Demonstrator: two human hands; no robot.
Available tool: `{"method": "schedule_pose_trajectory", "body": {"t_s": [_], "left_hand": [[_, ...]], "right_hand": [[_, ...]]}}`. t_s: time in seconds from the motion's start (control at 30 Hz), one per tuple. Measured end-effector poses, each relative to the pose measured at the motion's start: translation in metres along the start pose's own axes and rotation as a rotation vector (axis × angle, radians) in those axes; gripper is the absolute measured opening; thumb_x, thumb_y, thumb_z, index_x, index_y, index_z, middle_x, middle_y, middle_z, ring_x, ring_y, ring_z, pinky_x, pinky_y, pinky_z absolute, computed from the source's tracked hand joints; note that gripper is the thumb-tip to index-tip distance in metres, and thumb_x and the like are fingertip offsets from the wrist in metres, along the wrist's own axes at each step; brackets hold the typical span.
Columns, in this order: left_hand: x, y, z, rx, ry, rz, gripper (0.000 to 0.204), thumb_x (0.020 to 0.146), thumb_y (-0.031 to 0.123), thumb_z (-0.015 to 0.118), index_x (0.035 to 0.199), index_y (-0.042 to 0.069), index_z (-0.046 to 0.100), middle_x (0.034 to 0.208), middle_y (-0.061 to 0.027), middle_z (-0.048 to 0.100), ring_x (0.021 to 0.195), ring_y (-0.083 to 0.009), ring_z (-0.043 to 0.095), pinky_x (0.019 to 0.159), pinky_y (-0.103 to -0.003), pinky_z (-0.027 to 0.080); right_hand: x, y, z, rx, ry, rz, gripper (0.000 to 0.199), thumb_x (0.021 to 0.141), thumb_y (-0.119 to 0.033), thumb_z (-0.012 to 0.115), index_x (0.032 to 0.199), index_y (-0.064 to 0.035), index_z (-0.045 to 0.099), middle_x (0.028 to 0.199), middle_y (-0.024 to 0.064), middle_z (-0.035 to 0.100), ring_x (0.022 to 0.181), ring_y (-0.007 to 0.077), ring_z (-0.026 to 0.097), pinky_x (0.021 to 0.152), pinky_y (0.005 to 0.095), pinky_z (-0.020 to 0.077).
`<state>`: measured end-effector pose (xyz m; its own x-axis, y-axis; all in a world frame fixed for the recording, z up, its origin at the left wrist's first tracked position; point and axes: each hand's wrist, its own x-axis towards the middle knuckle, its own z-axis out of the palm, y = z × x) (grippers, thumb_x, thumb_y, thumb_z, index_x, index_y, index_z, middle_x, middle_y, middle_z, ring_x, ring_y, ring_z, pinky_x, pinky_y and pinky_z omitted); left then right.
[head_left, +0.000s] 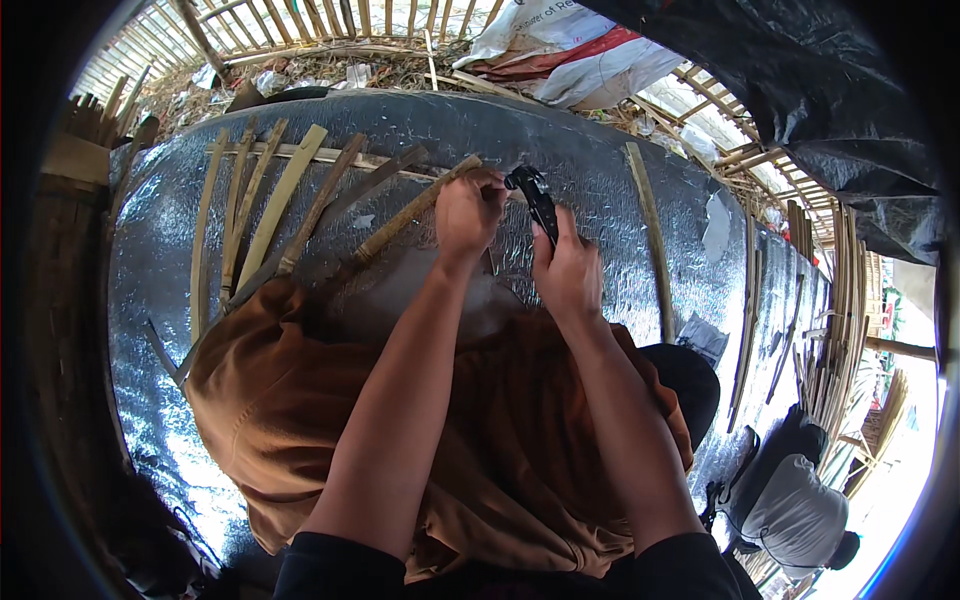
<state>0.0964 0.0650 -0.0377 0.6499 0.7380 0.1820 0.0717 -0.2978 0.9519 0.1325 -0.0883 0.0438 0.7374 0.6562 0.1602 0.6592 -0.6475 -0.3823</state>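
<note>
My right hand is wrapped round the handle of a black hand tool, whose exact kind I cannot make out. The tool's head points up and to the left, beside the fingers of my left hand. That left hand is closed; its fingertips are pinched near the tool head, and whatever they hold is hidden or too small to name. Behind the left hand, a bamboo strip slants down to the left; I cannot tell whether the hand touches it. Brown cloth covers my lap beneath both forearms.
Silver foil sheeting spreads in front of me. Several bamboo strips lie on the left, and another single strip on the right. Black plastic hangs at upper right. A grey and black bag-like bundle sits lower right.
</note>
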Motion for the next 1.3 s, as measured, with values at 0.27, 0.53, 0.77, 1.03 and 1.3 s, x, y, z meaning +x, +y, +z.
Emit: {"method": "schedule_pose_trajectory", "body": {"t_s": [0.27,0.53,0.77,1.03,1.3], "left_hand": [[0.004,-0.001,0.000,0.064,-0.001,0.030,0.008,0.086,0.003,0.076,0.089,-0.003,0.073,0.083,-0.0074,0.075,0.055,-0.0128,0.067,0.053,-0.028,0.052],[-0.002,0.001,0.001,-0.034,-0.009,-0.107,0.011,0.079,0.007,0.078,0.088,0.001,0.075,0.093,-0.0119,0.076,0.085,-0.0277,0.074,0.076,-0.036,0.057],[0.004,-0.002,0.001,0.050,0.052,0.031,0.007,0.086,0.005,0.077,0.088,-0.001,0.074,0.080,-0.0071,0.075,0.055,-0.0114,0.067,0.052,-0.029,0.052],[-0.001,-0.002,0.002,-0.048,0.005,-0.063,0.009,0.079,0.006,0.079,0.086,0.001,0.076,0.091,-0.0119,0.077,0.080,-0.0268,0.075,0.073,-0.035,0.057],[-0.001,0.004,0.000,0.012,0.000,-0.034,0.010,0.083,0.008,0.077,0.090,0.001,0.075,0.079,-0.0101,0.074,0.065,-0.0207,0.070,0.062,-0.033,0.053]], "right_hand": [[-0.001,-0.003,-0.004,0.021,0.012,-0.005,0.036,0.100,-0.025,0.061,0.128,-0.0061,0.049,0.077,0.0264,0.069,0.071,0.0485,0.068,0.056,0.0576,0.0523],[0.002,-0.004,-0.010,0.079,0.067,0.012,0.034,0.100,-0.022,0.061,0.127,-0.0051,0.051,0.076,0.0248,0.069,0.069,0.0476,0.068,0.055,0.0566,0.0522],[0.003,-0.002,-0.007,0.011,0.067,-0.065,0.038,0.100,-0.025,0.061,0.131,-0.0054,0.053,0.085,0.0245,0.071,0.074,0.0462,0.070,0.060,0.0556,0.0546],[0.004,0.002,-0.007,0.009,0.045,-0.021,0.037,0.100,-0.025,0.061,0.129,-0.0033,0.054,0.080,0.0246,0.070,0.072,0.0458,0.070,0.060,0.0546,0.0552],[0.009,-0.002,-0.014,0.087,0.092,-0.007,0.033,0.100,-0.021,0.061,0.127,-0.0046,0.053,0.079,0.0247,0.070,0.074,0.0465,0.070,0.060,0.0552,0.0550]]}}
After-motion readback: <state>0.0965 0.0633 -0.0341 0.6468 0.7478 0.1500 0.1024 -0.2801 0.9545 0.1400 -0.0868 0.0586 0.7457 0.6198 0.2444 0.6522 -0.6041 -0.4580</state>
